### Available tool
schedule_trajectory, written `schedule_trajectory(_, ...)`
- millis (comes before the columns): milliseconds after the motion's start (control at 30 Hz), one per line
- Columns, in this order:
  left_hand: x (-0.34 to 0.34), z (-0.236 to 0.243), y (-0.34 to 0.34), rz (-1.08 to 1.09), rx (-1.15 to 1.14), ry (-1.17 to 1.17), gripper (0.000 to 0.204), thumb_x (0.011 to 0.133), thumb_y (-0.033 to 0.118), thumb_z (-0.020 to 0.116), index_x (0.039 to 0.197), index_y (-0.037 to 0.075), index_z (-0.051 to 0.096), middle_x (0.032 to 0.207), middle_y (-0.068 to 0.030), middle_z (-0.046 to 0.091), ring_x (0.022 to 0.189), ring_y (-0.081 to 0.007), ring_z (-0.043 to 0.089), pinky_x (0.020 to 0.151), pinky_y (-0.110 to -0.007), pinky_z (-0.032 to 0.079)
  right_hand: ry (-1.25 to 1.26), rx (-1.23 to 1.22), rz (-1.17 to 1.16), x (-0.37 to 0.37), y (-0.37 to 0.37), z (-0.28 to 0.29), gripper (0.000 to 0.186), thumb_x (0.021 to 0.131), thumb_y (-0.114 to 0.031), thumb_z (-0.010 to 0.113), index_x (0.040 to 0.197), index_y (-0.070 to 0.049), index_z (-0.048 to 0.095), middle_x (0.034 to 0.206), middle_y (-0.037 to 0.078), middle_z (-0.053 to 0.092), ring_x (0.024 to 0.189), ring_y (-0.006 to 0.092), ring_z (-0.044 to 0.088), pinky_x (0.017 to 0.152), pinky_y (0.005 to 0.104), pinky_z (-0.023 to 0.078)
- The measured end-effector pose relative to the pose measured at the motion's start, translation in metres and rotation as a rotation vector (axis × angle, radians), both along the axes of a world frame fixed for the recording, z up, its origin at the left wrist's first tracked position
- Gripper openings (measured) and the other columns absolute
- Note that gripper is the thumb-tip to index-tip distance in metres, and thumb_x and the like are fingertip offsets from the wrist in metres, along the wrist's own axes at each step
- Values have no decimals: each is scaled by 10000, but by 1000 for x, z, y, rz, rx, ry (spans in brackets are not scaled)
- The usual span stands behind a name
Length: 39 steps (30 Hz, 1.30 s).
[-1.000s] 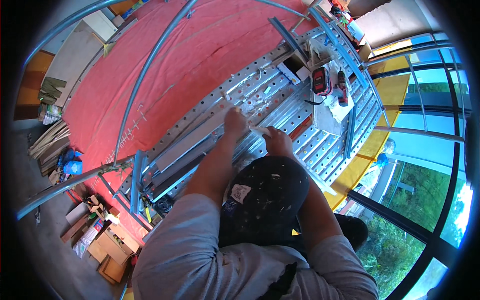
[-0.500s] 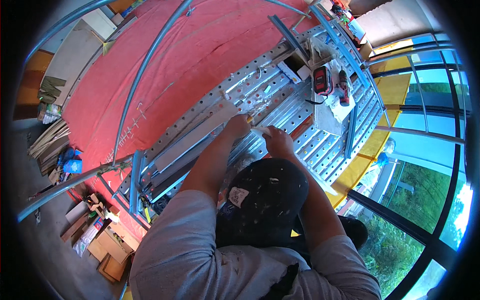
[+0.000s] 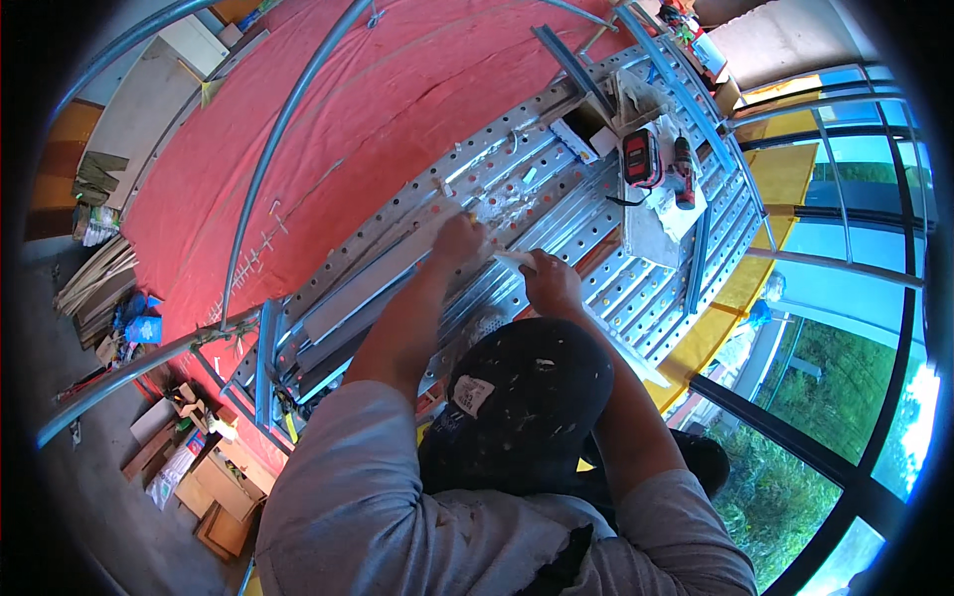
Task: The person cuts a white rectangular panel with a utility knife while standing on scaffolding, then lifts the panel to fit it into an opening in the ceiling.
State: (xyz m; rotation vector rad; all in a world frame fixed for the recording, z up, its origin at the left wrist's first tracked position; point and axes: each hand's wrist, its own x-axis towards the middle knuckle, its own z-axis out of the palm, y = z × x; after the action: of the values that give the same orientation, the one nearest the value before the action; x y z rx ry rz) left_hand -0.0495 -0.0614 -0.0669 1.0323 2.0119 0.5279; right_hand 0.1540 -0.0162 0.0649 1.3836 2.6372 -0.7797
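Note:
My left hand (image 3: 460,241) is slightly blurred over the perforated metal planks (image 3: 621,298), its fingers curled in. What they hold is too small to make out. To its right, my right hand (image 3: 554,282) is closed on a thin white strip (image 3: 515,258) that sticks out leftward toward the left hand. A gap separates the two hands. Beside my left forearm lies a long pale flat bar (image 3: 373,273) along the planks. My raised knee (image 3: 527,392), in dark paint-spotted cloth, stands just below the hands and hides part of the planks.
Beyond the hands sit a small open box (image 3: 586,134), a red and black battery-like block (image 3: 641,159) and a cordless drill (image 3: 684,171). Curved metal tubes (image 3: 288,129) cross over the red sheet (image 3: 397,89) at left. Glass panes and a yellow beam (image 3: 735,293) border the right side.
My left hand has moved left, away from the right hand, widening the gap between them. The right hand stays nearly in place with the white strip.

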Motion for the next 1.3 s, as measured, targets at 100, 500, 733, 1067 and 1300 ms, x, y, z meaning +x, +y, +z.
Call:
schedule_trajectory(100,-21,19,-16,309,-39,65,523,909,375,648,1208,-53,618,1109,-316,681,1070,-426,676,943,-489,533,-20,13,0,4,4,0,260,928,-299,648,1111,-116,675,949,163,725,882,378,715,780,511,559)
schedule_trajectory(500,66,84,-93,-27,39,-3,388,986,296,604,1280,45,572,1120,-282,683,1040,-458,668,902,-546,512,-98,-58,34,16,14,4,335,915,-335,690,1102,-61,642,1009,221,715,996,411,694,867,527,538)
schedule_trajectory(733,86,62,-70,-2,194,23,334,999,313,565,1199,46,565,1005,-245,692,904,-458,675,776,-561,522,-175,-52,-11,18,12,6,356,924,-342,665,1153,-70,644,1004,209,726,987,394,706,855,520,556)
schedule_trajectory(1067,93,9,-130,0,168,142,353,990,276,581,1241,28,567,993,-286,693,920,-461,684,810,-573,521,-212,-18,27,36,23,-10,385,933,-366,646,1199,-88,635,998,193,730,973,408,709,845,524,563)
schedule_trajectory(1300,78,88,-45,-143,74,25,403,964,266,595,1280,18,576,1041,-259,695,950,-447,682,837,-547,535,-163,-74,-32,29,18,5,404,922,-387,674,1183,-80,645,1020,237,714,975,424,698,846,540,550)
